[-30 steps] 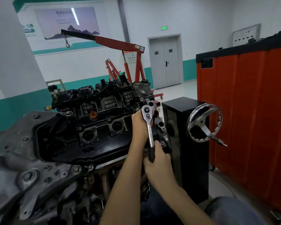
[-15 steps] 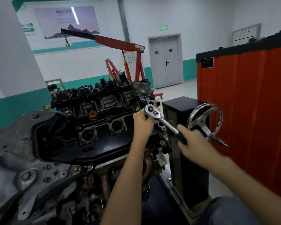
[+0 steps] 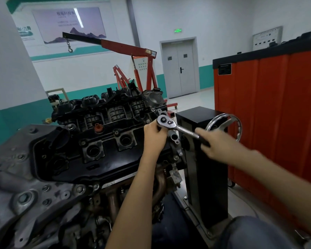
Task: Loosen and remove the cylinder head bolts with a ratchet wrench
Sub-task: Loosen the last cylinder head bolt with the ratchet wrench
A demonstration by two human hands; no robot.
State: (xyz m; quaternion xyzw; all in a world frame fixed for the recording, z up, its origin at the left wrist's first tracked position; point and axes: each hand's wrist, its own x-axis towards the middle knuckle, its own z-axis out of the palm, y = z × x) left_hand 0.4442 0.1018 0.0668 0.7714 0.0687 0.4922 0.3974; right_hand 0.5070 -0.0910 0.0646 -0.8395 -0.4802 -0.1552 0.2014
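Both hands on the tool. Left hand sits directly under the head of the ratchet wrench, fingers curled round whatever hangs below it. Could be a socket or an extension, the fist hides it. Right hand is wrapped round the black grip at the far end of the handle. It's motion-blurred, so no finger detail, but it reads as a closed grip, not a flat push.

Key geometry: wrench head is at the 2 o'clock corner of the engine, on the end nearest the black stand. Handle's long axis runs from the head out toward 4 o'clock, with the grip end just in front of the handwheel. Left hand is nearer the fastener, right hand has the lever arm.

Bolt not visible, covered by wrench head and left hand, so I can't say how far out it is. My read: mid-stroke on one bolt, loosening or ratchet return, can't tell which. Watch knuckle clearance to the handwheel on the next sweep. Red cabinet is well apart at 3 o'clock.
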